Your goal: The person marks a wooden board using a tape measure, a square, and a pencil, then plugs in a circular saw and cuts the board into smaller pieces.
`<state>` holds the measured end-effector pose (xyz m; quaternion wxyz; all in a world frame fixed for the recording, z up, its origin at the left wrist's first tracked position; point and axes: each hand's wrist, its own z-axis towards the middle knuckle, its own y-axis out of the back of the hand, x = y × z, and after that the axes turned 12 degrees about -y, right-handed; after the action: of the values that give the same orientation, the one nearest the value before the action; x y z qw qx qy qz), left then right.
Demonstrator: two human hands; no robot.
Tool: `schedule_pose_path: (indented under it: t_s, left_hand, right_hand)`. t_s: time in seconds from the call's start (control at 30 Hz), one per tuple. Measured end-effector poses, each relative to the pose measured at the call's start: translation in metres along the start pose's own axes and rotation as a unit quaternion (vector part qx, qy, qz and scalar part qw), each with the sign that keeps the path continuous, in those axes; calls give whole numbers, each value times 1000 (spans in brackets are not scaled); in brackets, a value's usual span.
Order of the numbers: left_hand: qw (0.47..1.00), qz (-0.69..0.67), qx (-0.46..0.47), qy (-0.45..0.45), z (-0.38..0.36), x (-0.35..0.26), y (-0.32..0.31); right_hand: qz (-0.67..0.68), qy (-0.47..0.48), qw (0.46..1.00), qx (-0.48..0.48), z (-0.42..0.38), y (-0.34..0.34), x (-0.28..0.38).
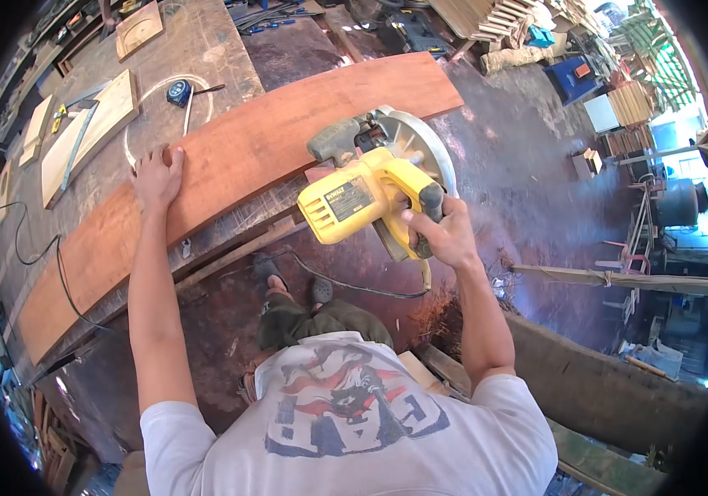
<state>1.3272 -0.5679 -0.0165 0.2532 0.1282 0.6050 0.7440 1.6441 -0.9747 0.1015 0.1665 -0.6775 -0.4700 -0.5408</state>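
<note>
My right hand (443,231) is wrapped around the rear handle of a yellow circular saw (346,198). The saw's round guard faces away to the right, and its front part overlaps the near edge of a long reddish-brown wooden board (246,136). Whether the blade touches the wood is hidden. My left hand (158,178) presses on the board further left, its fingers hooked at the far edge. Beyond the board lies a blue tape measure (178,93) with its tape drawn out toward the wood.
The board lies along a worn workbench (213,50). A pale wooden panel (93,132) with a metal square (81,140) on it sits at the left. A black cord (60,256) crosses the board's left end; another cord (354,285) hangs from the saw near my feet.
</note>
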Motion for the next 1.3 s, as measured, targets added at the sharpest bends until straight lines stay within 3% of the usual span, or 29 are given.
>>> schedule_pose_path:
  t_s: [0.1,0.3,1.3]
  left_hand:
    - [1000,6,-16,-6,1,2,-5]
    - [1000,10,-1,2,2,-5,1]
    - [1000,30,6,3,1,-10,7]
  right_hand:
    - [72,19,996,46,-5,1,10]
    - [47,68,996,-13,-7,-10,2]
    - [-3,35,999,-40,-5,-6,15]
